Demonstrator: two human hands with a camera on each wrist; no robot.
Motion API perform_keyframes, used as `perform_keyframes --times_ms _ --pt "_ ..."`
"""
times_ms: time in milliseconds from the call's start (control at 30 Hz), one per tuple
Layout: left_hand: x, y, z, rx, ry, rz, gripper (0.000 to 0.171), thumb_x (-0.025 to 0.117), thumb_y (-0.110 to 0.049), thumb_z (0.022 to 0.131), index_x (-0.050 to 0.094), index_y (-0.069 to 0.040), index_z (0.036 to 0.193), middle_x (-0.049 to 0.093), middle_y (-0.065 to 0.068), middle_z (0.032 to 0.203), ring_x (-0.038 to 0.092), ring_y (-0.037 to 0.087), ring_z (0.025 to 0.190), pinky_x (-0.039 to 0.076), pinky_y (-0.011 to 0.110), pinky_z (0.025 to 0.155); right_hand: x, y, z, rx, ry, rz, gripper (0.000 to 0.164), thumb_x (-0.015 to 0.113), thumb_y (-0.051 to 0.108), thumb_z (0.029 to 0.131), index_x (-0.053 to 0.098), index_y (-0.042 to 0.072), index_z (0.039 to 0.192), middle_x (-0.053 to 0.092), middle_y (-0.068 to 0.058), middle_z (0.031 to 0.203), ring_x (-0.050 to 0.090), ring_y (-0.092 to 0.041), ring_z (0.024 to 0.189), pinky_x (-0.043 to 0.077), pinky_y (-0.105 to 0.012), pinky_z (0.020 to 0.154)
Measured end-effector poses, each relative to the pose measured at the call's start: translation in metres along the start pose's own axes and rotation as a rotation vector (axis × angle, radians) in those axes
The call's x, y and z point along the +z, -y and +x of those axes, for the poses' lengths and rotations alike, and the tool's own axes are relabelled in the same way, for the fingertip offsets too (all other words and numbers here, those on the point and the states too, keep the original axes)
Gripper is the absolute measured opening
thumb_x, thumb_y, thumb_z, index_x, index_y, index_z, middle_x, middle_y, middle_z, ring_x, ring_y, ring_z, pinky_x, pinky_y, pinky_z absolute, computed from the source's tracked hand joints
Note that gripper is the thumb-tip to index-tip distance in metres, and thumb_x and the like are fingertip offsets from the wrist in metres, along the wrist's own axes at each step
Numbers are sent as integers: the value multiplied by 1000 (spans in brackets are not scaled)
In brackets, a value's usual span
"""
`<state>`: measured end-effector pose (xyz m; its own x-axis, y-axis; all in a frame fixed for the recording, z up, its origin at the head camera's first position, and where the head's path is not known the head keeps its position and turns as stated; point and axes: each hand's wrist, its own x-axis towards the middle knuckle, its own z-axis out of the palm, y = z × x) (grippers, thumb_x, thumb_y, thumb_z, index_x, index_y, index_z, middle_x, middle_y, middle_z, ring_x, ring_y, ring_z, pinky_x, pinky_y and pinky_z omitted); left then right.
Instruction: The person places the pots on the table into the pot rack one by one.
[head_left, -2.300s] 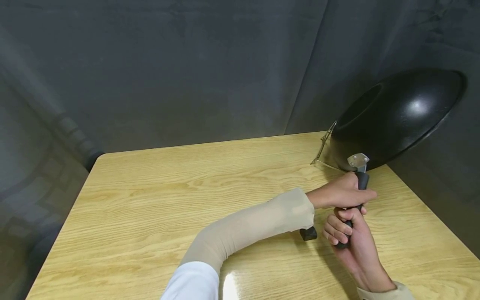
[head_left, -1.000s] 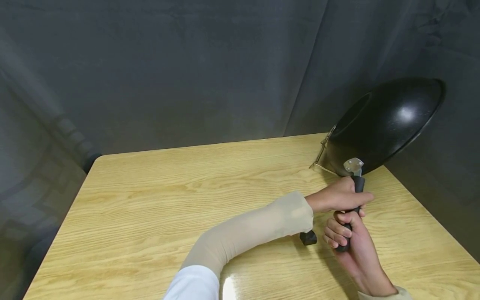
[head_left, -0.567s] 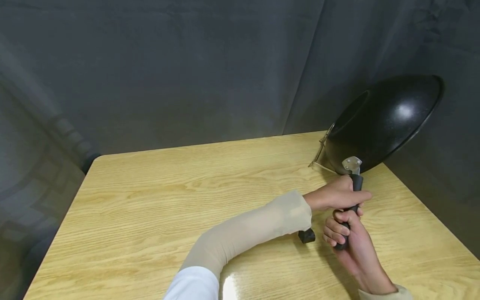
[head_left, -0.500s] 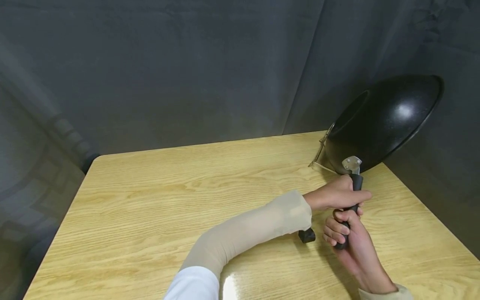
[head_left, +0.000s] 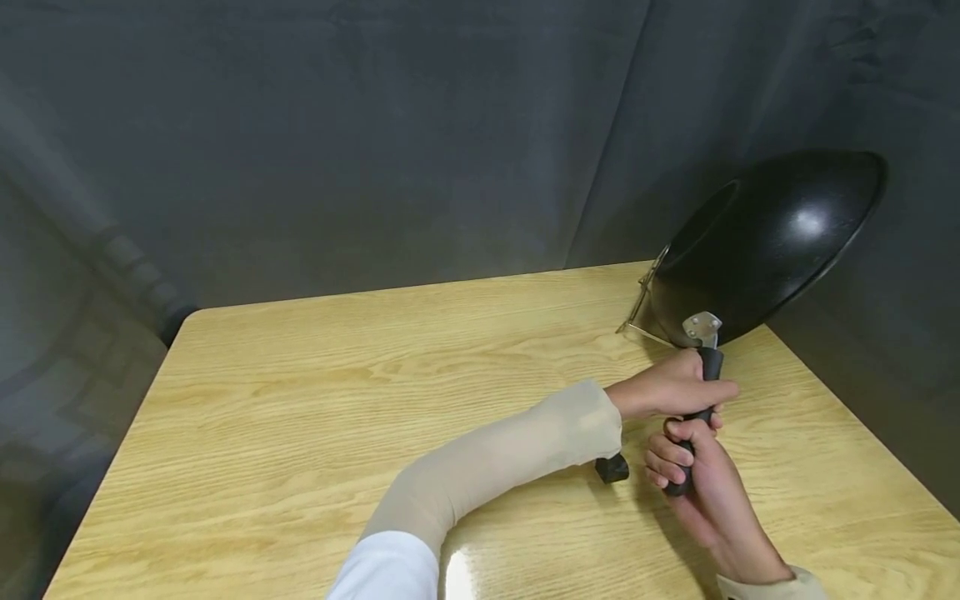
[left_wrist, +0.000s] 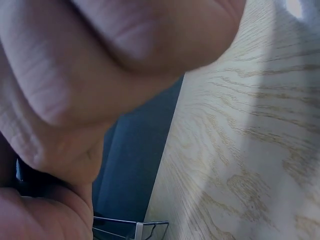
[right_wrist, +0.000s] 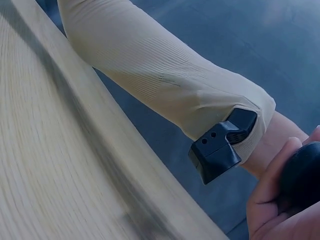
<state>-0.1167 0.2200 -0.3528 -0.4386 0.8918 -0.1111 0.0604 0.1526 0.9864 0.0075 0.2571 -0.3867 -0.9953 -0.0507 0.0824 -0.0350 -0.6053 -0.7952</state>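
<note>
In the head view a large black wok (head_left: 772, 250) is tilted on its side at the right of the table. Its black handle (head_left: 711, 362) runs down toward me from a riveted metal bracket (head_left: 702, 325). My left hand (head_left: 675, 392) grips the handle's upper part, close to the bracket. Just below it, my right hand (head_left: 705, 471) wraps its fingers round the handle's lower end. A thin wire rack (head_left: 643, 292) shows beside the wok's left side, mostly hidden by it. Curled left fingers (left_wrist: 55, 75) fill much of the left wrist view.
The wood-grain table (head_left: 337, 400) stretches to the left. Dark grey curtains (head_left: 360, 150) hang behind it and at both sides. A black camera mount (head_left: 612, 468) sits at my left sleeve's cuff. Its body (right_wrist: 220, 145) is plain in the right wrist view.
Since the earliest frame the wok has shifted left, its rim swinging inward, with both hands still on the handle. Over the last half second almost nothing has moved.
</note>
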Motion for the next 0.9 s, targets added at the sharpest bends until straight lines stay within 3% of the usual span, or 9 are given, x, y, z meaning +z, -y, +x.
perform_keyframes --times_ms 167,400,633,900 --pt "-1 0 -1 -10 -5 -10 41 60 -10 98 61 -2 58 63 6 56 60 16 47 43 18 46 0 -1 0 7 -20 -22 43 15 5 105 46 18 79 11 -2 68 26 -11 54 46 -17 57" --pt "-1 0 1 -6 -9 -20 41 60 -11 99 61 -2 59 62 6 56 61 16 48 47 17 51 0 0 0 12 -51 -57 44 15 6 106 47 19 79 15 0 67 28 -10 54 45 -17 57" --pt "-4 1 3 5 7 -86 39 60 -9 99 61 0 61 61 8 57 60 16 47 47 18 51 2 2 1 27 -114 -149 38 21 8 109 45 20 81 38 10 65 40 -6 53 44 -18 57" --pt "-3 8 7 47 9 -134 37 58 -5 101 58 1 64 59 9 55 58 15 46 48 17 54 -3 2 0 94 -164 -175 22 26 12 111 38 18 93 44 11 67 43 -6 56 43 -20 58"
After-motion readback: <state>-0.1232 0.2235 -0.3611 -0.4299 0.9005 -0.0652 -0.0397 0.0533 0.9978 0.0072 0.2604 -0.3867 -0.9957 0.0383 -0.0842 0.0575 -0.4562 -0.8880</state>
